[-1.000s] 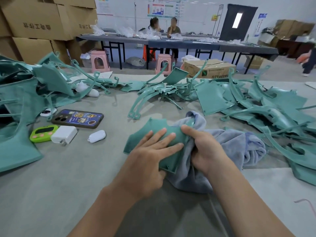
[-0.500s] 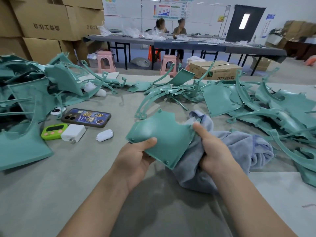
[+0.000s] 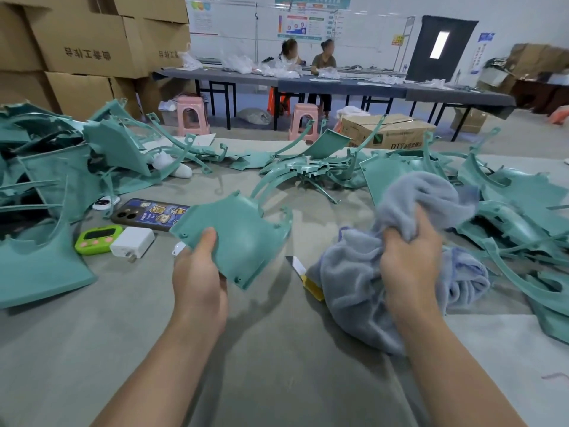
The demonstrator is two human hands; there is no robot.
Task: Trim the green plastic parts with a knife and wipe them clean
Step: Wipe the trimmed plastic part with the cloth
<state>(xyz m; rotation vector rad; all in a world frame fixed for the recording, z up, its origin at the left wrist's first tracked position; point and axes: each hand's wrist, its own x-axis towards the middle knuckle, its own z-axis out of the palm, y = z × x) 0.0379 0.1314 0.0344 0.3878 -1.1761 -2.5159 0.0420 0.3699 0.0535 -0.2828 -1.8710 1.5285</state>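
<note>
My left hand (image 3: pixel 199 274) grips a curved green plastic panel (image 3: pixel 243 232) by its near left edge, thumb on top, and holds it above the table. To its right my right hand (image 3: pixel 409 257) clutches a bunched grey-blue towel (image 3: pixel 354 291), lifted apart from the panel. A knife with a yellow handle (image 3: pixel 303 274) lies on the table between the two hands, its handle partly under the towel. Heaps of green plastic parts lie at the left (image 3: pixel 61 177), across the back (image 3: pixel 308 171) and at the right (image 3: pixel 523 217).
A phone (image 3: pixel 147 214), a green timer (image 3: pixel 97 239), a white charger (image 3: pixel 132 246) and a small white case (image 3: pixel 178 248) lie left of the panel. Cardboard boxes (image 3: pixel 86 41) stack behind at the left. Two people sit at a far table (image 3: pixel 338 84). Grey table cloth (image 3: pixel 277 349) is bare in front.
My left hand lifted the panel off the towel and moved it left. My right hand pulled the towel up and to the right, uncovering the knife.
</note>
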